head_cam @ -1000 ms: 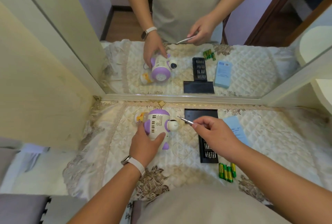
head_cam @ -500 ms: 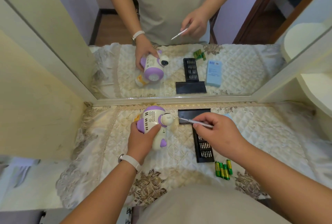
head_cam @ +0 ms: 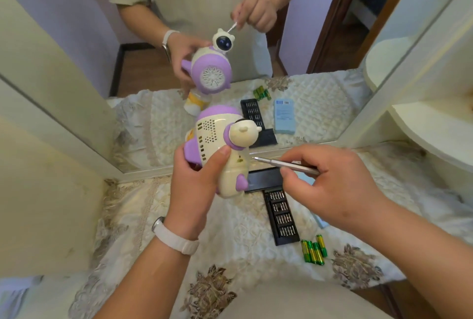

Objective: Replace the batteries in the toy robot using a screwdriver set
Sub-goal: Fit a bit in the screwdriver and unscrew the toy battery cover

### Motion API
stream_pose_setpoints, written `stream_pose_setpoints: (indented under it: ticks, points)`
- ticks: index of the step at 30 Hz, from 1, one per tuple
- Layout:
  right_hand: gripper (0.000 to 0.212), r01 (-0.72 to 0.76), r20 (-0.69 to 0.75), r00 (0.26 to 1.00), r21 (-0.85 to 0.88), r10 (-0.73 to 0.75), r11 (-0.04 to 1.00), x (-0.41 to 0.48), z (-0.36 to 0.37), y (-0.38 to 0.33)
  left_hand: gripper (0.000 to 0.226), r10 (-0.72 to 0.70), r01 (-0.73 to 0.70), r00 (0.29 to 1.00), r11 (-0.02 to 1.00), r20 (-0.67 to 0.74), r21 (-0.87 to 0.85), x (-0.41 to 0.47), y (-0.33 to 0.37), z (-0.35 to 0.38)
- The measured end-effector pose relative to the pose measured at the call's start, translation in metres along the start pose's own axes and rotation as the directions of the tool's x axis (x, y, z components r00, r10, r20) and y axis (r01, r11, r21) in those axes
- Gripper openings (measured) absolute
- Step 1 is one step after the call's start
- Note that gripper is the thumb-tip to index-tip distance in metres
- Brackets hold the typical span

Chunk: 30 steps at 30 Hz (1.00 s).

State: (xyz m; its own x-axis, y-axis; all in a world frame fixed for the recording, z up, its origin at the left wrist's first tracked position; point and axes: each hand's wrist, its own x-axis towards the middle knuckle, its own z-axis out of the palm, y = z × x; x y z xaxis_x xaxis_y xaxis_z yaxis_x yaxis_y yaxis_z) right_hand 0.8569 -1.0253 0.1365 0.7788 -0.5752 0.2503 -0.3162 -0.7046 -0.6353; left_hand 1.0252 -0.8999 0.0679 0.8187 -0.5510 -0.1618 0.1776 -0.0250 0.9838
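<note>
Left hand: my left hand [head_cam: 194,185] wraps the toy robot [head_cam: 220,144] from underneath, thumb pressed on its cream back beside the vent holes.
Right hand: my right hand [head_cam: 330,190] pinches the screwdriver [head_cam: 281,163], tip aimed left, just beside the robot's cream body; I cannot tell whether it touches.
Hidden: my left palm covers the robot's underside. My right hand covers the screwdriver's rear end and most of a blue box [head_cam: 321,221].
Changed: half a second ago the robot sat lower, near the cloth [head_cam: 243,229]; now it is raised before the mirror [head_cam: 153,114], the tip closer.
Room: the bit tray [head_cam: 282,216] lies below my right hand, the batteries [head_cam: 313,251] nearer me, well apart from either grip.
</note>
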Motion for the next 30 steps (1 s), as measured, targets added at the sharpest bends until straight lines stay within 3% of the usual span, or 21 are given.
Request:
stream_pose_setpoints:
  ticks: [9, 30]
  points:
    - [0.024, 0.126, -0.066, 0.989, -0.073, -0.131, 0.989, 0.000, -0.011, -0.021, 0.080, 0.073, -0.066, 0.994, 0.995, 0.081, -0.080, -0.011, 0.026, 0.001]
    - [0.023, 0.162, 0.020, 0.987, -0.149, -0.160, 0.976, -0.003, -0.019, -0.023, 0.070, 0.063, -0.063, 0.998, 0.998, -0.020, 0.032, -0.032, 0.034, 0.008]
